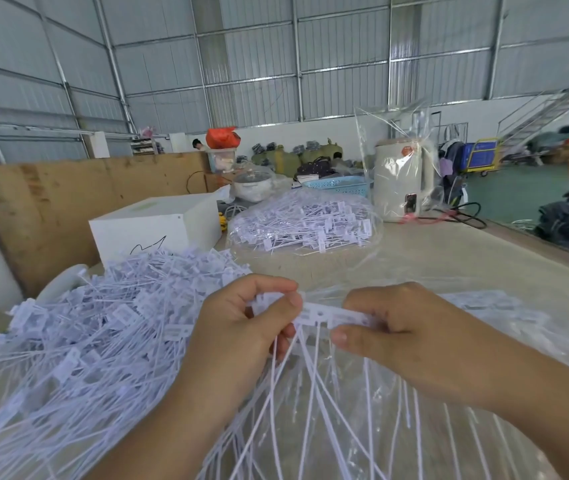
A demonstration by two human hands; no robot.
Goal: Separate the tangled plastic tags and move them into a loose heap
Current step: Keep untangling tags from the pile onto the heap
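Both hands hold one joined strip of white plastic tags [328,315] in front of me. My left hand [241,327] pinches its left end between thumb and fingers. My right hand [397,327] grips its right end. The strip's long thin tails hang down and fan out below the hands. A large loose heap of separate white tags [78,341] lies on the table to the left, touching my left forearm. More tags lie inside clear plastic [484,306] under and to the right of my right hand.
A clear bag full of tags [304,223] lies farther back at the centre. A white box [158,226] stands behind the heap, with a wooden board [51,209] at its left. A cream kettle [401,181] in plastic stands back right, its black cord trailing to the table's edge.
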